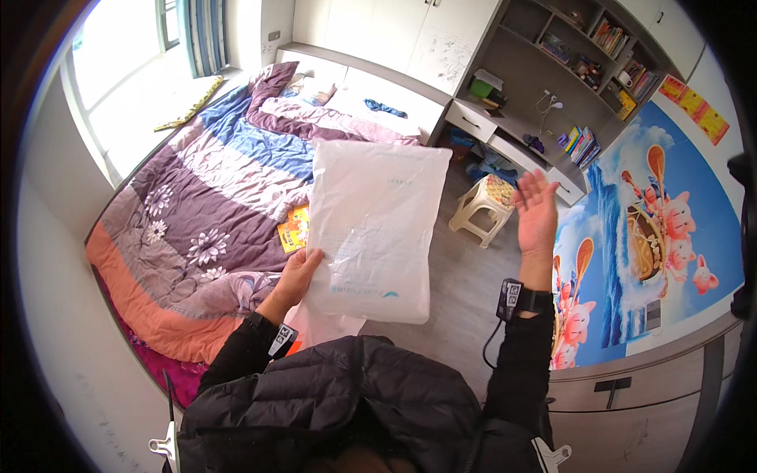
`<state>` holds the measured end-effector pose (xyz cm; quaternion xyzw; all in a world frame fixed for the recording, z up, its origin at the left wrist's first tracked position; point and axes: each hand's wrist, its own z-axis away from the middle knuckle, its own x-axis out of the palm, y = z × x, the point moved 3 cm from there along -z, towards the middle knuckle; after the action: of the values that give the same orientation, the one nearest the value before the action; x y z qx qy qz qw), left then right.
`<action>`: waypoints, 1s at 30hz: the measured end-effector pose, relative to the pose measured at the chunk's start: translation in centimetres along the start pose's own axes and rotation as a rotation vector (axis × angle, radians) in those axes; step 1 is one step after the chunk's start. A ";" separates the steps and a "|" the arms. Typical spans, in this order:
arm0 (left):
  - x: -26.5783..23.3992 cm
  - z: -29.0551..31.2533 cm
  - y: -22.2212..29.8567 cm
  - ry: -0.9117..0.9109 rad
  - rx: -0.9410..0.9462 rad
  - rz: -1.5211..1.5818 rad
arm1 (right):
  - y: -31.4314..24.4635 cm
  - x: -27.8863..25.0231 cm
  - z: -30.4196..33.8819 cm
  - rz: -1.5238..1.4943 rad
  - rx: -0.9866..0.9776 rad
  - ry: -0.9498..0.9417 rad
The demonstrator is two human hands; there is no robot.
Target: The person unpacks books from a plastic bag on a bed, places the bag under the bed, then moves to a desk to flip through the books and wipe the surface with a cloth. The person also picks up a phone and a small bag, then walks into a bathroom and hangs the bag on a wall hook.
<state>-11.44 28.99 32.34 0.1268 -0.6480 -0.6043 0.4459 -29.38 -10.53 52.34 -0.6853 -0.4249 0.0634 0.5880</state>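
A flat, whitish translucent plastic bag (374,229) with faint print hangs upright in front of me. My left hand (296,277) grips its lower left edge, thumb on the near face. Apart from the bag, my right hand (538,211) is raised to the right, palm showing and fingers stretched, with nothing in it. Below the bag's lower left corner, part of a pale sheet or bag with some red (327,325) shows; my jacket hides the rest. An orange-yellow printed booklet or packet (293,230) lies on the bed, partly behind the bag.
A bed with a rumpled flowered quilt (181,229) fills the left. Beyond my right hand stands a plastic stool (485,206) with a patterned top, near a desk (520,146) with shelves and books. A cartoon mural (631,252) covers the right wall.
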 end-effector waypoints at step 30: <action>0.2 -1.7 4.6 0.018 0.406 -0.695 | 11.6 6.6 8.8 0.439 0.232 -0.366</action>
<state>-8.60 28.85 36.37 0.4292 -0.6687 -0.5778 0.1864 -24.48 1.02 42.50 -0.6662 -0.3555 0.3595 0.5482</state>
